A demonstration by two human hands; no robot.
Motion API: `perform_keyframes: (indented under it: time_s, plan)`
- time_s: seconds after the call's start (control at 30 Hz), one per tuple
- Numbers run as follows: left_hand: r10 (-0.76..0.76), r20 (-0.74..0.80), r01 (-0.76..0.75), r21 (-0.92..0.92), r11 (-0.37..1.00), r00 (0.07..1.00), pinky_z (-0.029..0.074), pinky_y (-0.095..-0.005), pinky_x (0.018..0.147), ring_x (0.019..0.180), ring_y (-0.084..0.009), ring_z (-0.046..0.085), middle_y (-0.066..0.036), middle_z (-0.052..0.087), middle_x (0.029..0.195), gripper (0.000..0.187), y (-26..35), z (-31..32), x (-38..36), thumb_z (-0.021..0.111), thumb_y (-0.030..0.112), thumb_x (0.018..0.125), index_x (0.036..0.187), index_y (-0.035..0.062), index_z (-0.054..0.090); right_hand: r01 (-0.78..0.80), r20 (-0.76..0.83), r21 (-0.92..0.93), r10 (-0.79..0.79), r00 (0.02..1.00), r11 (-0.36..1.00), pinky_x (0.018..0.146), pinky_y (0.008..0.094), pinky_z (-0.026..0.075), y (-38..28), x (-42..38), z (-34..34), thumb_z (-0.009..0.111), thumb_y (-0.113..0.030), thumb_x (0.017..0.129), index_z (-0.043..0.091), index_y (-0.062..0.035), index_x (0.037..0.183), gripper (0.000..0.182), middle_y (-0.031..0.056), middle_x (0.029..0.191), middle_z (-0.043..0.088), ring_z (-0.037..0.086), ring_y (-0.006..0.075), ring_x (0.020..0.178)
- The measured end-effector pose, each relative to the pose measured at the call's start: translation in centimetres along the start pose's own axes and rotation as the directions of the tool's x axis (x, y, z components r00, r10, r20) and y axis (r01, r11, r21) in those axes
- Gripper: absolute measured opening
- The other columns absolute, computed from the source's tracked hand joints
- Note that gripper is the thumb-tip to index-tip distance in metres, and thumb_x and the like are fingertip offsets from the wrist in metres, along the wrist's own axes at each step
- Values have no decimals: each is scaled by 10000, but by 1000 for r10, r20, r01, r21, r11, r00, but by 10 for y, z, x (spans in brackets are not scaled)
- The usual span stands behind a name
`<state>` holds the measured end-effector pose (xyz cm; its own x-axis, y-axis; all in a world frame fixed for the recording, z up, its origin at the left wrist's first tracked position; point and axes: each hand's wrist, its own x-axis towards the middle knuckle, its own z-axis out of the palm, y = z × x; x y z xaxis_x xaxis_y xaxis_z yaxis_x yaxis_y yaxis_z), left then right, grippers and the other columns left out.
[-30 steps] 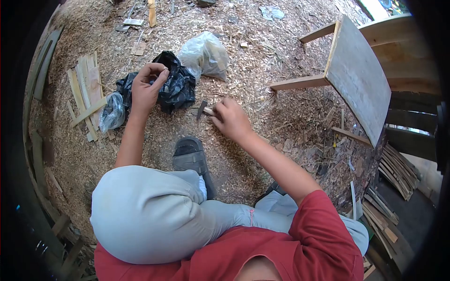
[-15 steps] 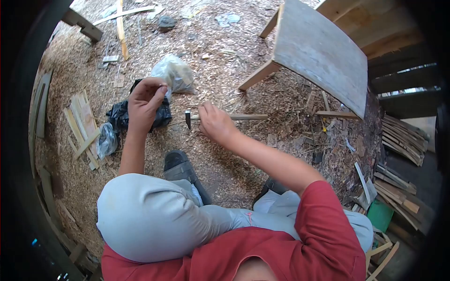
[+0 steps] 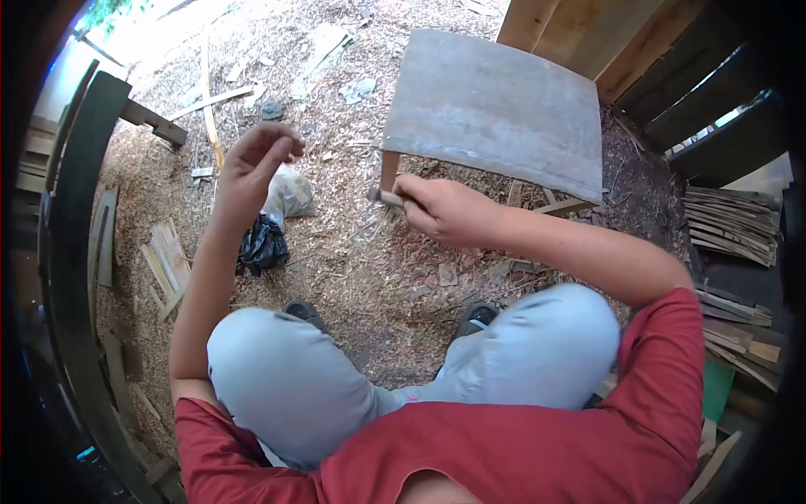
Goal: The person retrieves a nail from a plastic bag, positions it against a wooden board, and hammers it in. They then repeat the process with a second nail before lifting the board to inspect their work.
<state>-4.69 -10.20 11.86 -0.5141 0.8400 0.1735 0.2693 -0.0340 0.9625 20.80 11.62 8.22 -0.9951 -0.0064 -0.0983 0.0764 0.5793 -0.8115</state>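
My right hand (image 3: 445,210) is wrapped round the handle of a hammer (image 3: 389,197), close to its head. It is in front of the near edge of a low wooden table (image 3: 495,109) with a worn grey top. My left hand (image 3: 256,168) is raised on the left, its thumb and fingers pinched together. Whatever may be between those fingertips is too small to make out. Below and behind the left hand lie a clear plastic bag (image 3: 291,195) with contents and a black plastic bag (image 3: 264,245), both partly hidden by the forearm.
Wood shavings cover the ground (image 3: 361,294). Thin wooden strips (image 3: 168,260) lie on the left, and stacked slats (image 3: 730,223) are at the right. A plank wall (image 3: 604,42) rises behind the table. A dark post (image 3: 84,160) stands far left.
My right hand has lifted the hammer toward the table, and its head now points differently. My knees have come together in front, and the camera view has shifted. My left hand stays pinched.
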Motion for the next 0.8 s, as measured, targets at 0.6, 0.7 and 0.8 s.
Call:
perform_keyframes:
  time_s: [0.6, 0.7, 0.8]
  plan:
    - [-268, -25, 269, 55, 962, 963, 545, -389, 897, 1043, -185, 693, -70, 749, 1152, 240, -59, 65, 210, 453, 301, 1163, 1115, 110, 590, -221, -501, -476, -56, 864, 851, 732, 464, 605, 39, -19, -56, 916, -238, 807, 494, -46, 1155, 580, 149, 1025, 699, 744, 369, 937]
    - [-289, 21, 290, -64, 955, 957, 531, -405, 965, 1162, -230, 687, -136, 759, 1286, 234, -115, 76, 263, 398, 256, 1151, 1160, 83, 555, -226, -460, -510, -42, 887, 830, 726, 451, 604, 48, -8, -48, 914, -198, 780, 493, -52, 1139, 572, 133, 1006, 680, 740, 352, 938]
    - [-280, 72, 288, -180, 940, 957, 529, -404, 989, 1171, -247, 690, -134, 757, 1262, 215, -162, 95, 305, 404, 235, 1131, 1192, 78, 540, -292, -475, -557, -10, 880, 777, 733, 449, 604, 51, -1, -39, 879, -124, 756, 495, -51, 1113, 530, 129, 985, 674, 733, 344, 923]
